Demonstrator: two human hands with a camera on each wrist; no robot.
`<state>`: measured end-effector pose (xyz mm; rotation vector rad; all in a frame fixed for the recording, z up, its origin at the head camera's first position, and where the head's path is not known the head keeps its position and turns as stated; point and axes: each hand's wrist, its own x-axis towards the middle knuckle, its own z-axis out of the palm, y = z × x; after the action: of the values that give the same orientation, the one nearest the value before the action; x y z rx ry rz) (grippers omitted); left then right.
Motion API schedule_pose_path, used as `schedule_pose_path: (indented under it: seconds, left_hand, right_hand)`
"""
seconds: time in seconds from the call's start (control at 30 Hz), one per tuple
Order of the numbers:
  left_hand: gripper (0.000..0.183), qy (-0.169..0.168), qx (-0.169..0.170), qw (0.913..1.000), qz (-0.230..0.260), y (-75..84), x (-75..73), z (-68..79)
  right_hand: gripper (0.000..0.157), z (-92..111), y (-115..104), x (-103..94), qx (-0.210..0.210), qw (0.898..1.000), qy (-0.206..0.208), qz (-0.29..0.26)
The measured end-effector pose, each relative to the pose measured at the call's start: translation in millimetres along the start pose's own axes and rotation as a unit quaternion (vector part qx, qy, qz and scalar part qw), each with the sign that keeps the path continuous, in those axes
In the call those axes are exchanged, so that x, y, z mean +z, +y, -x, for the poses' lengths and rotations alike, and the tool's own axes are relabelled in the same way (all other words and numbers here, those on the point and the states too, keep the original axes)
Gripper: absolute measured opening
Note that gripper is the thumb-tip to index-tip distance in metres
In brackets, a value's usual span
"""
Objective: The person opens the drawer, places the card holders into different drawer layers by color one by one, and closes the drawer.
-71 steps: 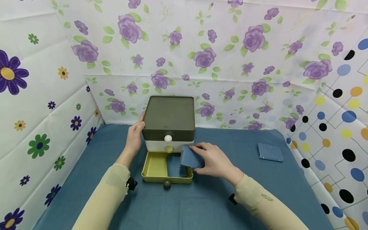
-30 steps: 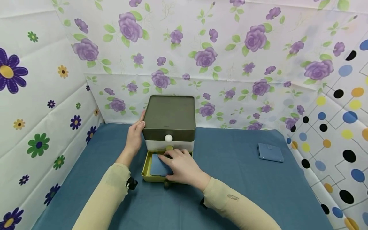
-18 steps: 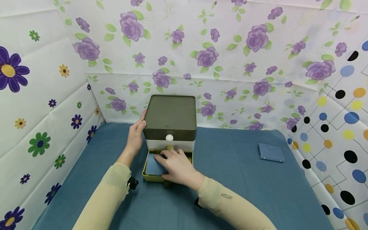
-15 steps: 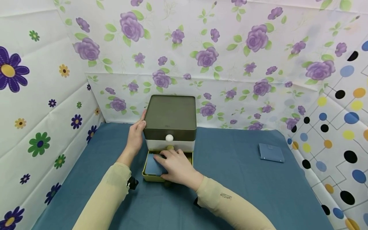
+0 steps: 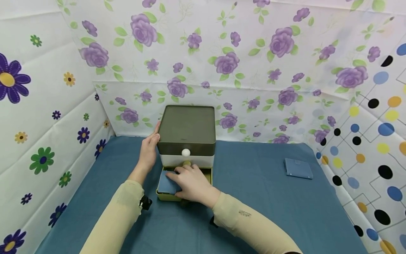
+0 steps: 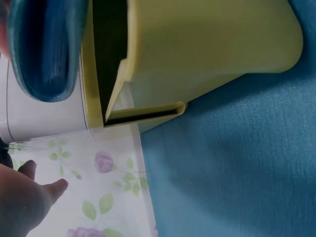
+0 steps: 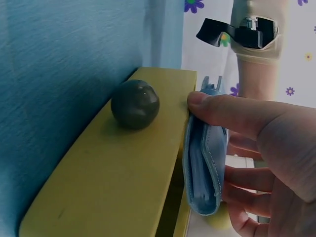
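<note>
My right hand (image 5: 195,185) holds a small blue wallet (image 5: 167,183) over the left part of a pulled-out yellow-green drawer (image 5: 169,198). In the right wrist view, the thumb and fingers pinch the folded wallet (image 7: 203,163) at its edges, beside the drawer front with its dark round knob (image 7: 135,104). Most of the drawer's right side is hidden by this hand. My left hand (image 5: 147,151) rests its extended fingers along the left side of the small drawer cabinet (image 5: 187,123), which has a dark olive top and a white middle tier.
Another blue wallet (image 5: 298,168) lies on the blue tablecloth (image 5: 253,197) at the right. Patterned cloth walls (image 5: 196,84) enclose the back and both sides, with the cabinet close to the back one.
My right hand has carried the wallet leftward from the drawer's right edge to its left part. A blue item seen earlier in the drawer is now hidden. The left hand stays put.
</note>
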<state>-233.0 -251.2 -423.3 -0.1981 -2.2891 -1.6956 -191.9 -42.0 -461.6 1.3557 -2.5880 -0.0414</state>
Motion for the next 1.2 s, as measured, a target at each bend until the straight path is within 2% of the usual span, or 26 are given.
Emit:
schedule_pose_path:
  seconds: [0.17, 0.5, 0.63, 0.83, 1.03, 1.2]
  left_hand:
    - [0.044, 0.002, 0.000, 1.0000, 0.008, -1.3, 0.2, 0.0]
    - [0.044, 0.000, 0.001, 0.9999, 0.012, -1.7, 1.0, 0.0]
    - [0.046, 0.000, -0.001, 1.0000, 0.003, -0.9, 1.4, 0.9]
    - [0.045, 0.005, -0.005, 0.9999, 0.015, -1.9, 1.6, 0.5]
    - [0.043, 0.007, -0.004, 0.9996, 0.028, -2.9, 0.4, -1.1]
    - [0.042, 0.004, -0.007, 0.9998, 0.019, -1.5, -1.0, -1.2]
  right_hand:
    - [0.075, -4, 0, -1.4, 0.003, 1.000, -0.010, -0.001]
    - [0.068, -9, 1, -3.3, 0.010, 0.999, -0.039, -0.015]
    - [0.067, -12, 0, -5.6, 0.013, 0.998, -0.052, -0.010]
    - [0.063, -15, -3, -10.3, 0.015, 0.998, -0.058, 0.000]
    - [0.064, -18, -3, -10.1, 0.016, 0.998, -0.065, -0.006]
    - [0.069, -17, 0, -8.1, 0.011, 0.997, -0.066, -0.029]
